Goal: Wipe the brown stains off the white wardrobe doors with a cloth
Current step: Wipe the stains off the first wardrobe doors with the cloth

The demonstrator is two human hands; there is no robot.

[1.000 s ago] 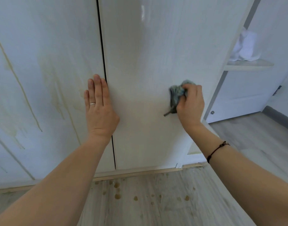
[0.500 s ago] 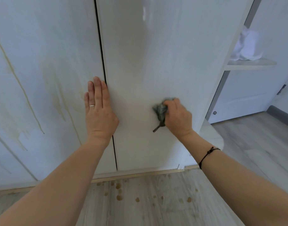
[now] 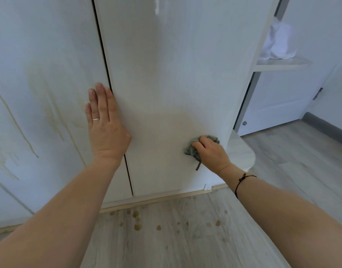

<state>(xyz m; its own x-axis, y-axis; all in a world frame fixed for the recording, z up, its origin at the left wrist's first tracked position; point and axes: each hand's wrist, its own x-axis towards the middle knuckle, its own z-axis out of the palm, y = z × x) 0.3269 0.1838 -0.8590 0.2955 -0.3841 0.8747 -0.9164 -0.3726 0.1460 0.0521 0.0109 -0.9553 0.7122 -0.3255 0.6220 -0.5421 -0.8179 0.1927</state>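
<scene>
Cloth (image 3: 192,150), a small grey-green wad, is clenched in the right hand (image 3: 210,151), whose curled fingers press it against the lower part of the right wardrobe door (image 3: 166,74). A thin strand (image 3: 198,165) of the fabric is seen hanging just below the grip. Above the grip and to its left, a faint tan haze (image 3: 172,120) is spread over the white panel. A dark cord bracelet (image 3: 241,180) is worn on the wrist behind the grip. Well to the left of the grip and a little higher, the left hand (image 3: 106,130) is laid flat with straight fingers, holding nothing, over the dark seam (image 3: 108,74) between the two doors. A plain ring (image 3: 96,119) is worn on one of its fingers. Farther left of the grip, the left wardrobe door (image 3: 50,64) is marked by long brown streaks (image 3: 50,105) running downward. Below the grip, a pale wooden strip (image 3: 156,199) is fitted along the foot of the wardrobe, and the light wood-grain floor (image 3: 166,238) under it is dotted with brown drops (image 3: 137,219). Just to the right of the grip, a low rounded ledge (image 3: 241,153) is attached beside the door edge. High above the grip and to its right, a white crumpled fabric (image 3: 280,45) is set on an open shelf (image 3: 278,63).
</scene>
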